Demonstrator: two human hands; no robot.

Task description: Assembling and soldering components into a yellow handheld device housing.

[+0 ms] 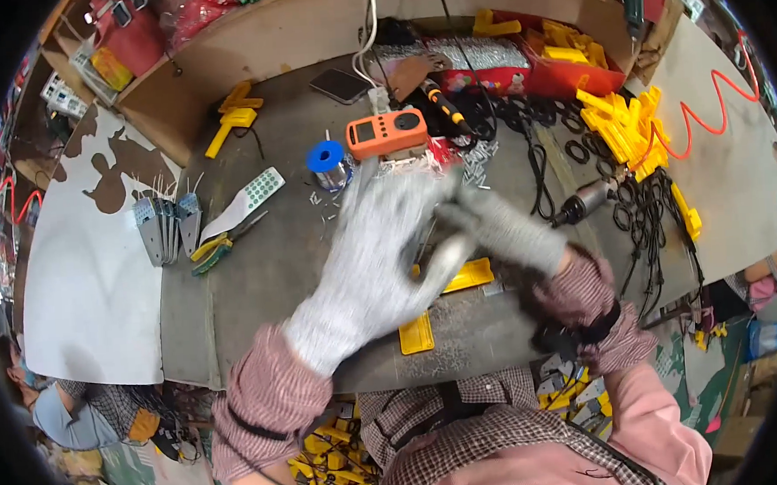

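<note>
A grey workbench (258, 276) is seen beneath two gloved hands. The left hand (380, 252) is blurred, fingers spread wide over a yellow plastic piece (468, 275); a second yellow piece (417, 333) lies just below. The right hand's (506, 227) grip cannot be told.

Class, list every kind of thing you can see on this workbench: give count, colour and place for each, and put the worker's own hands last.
Multimeter: one, orange, bench centre back.
Solder spool: one, blue, left of the multimeter.
Phone: one, dark, back of bench.
Remote control: one, white, bench left.
Metal brackets: several, grey, far left.
Yellow plastic parts: many, piled at right.
Red bin: one, back right, holding more yellow pieces.
Black cables: several, right side.
Small motor: one, silver, right of hands.
Yellow flat pieces: two, under the hands.
Left hand: grey glove, blurred.
Right hand: grey glove, blurred.
</note>
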